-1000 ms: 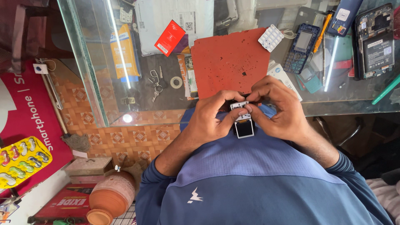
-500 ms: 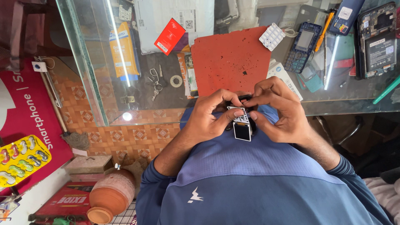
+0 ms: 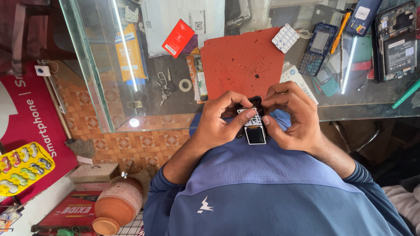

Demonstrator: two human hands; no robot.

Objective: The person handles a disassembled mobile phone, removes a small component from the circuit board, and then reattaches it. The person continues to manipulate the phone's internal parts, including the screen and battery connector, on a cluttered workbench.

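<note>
Both my hands hold a small opened keypad phone [image 3: 255, 131] just above my chest, near the front edge of the glass counter [image 3: 131, 109]. Its little dark screen faces up, in a white frame. My left hand [image 3: 218, 124] grips the phone's left side, with the thumb lying across the board above the screen. On the other side, my right hand [image 3: 291, 118] has its fingers curled over the phone's far end and its thumb against the right edge.
A red work mat [image 3: 240, 61] lies on the counter just beyond my hands. Around it are a white keypad sheet [image 3: 285, 38], a blue phone frame [image 3: 318, 43], an orange-handled screwdriver [image 3: 340, 26], an opened smartphone [image 3: 396, 43], a red box [image 3: 178, 38] and scissors [image 3: 162, 85]. A clay pot [image 3: 116, 205] stands on the floor.
The phone stays between both hands at the same spot. My left thumb has slid further across its top and the fingers have shifted slightly.
</note>
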